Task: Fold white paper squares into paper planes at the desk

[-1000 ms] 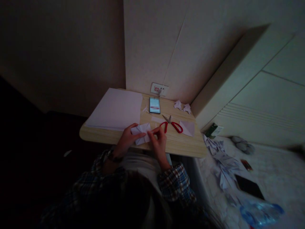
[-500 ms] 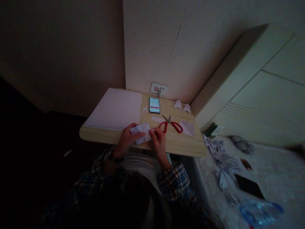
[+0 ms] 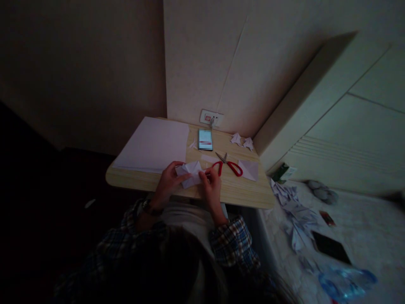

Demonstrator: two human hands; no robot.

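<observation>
Between my two hands, above the table's front edge, is a folded piece of white paper [image 3: 191,180] with raised flaps. My left hand [image 3: 169,181] grips its left side, thumb on top and fingers behind. At the right edge, my right hand [image 3: 209,180] pinches the paper between thumb and fingers. Red-handled scissors [image 3: 234,169] lie with blades apart just right of my right hand. Beyond them is a creased paper square [image 3: 249,169]. A stack of white paper sheets [image 3: 155,143] lies to the left of the held piece.
A lit phone [image 3: 205,140] lies near the wall socket [image 3: 211,118]. Two folded paper figures [image 3: 242,141] sit at the table's back right. On the bed at right are many folded papers [image 3: 294,211], a dark tablet-like object [image 3: 330,247] and a clear blue plastic item [image 3: 346,283].
The folded paper has tilted in my hands, and its flaps now stand up more. Both hands have shifted only slightly; the things on the table are unmoved.
</observation>
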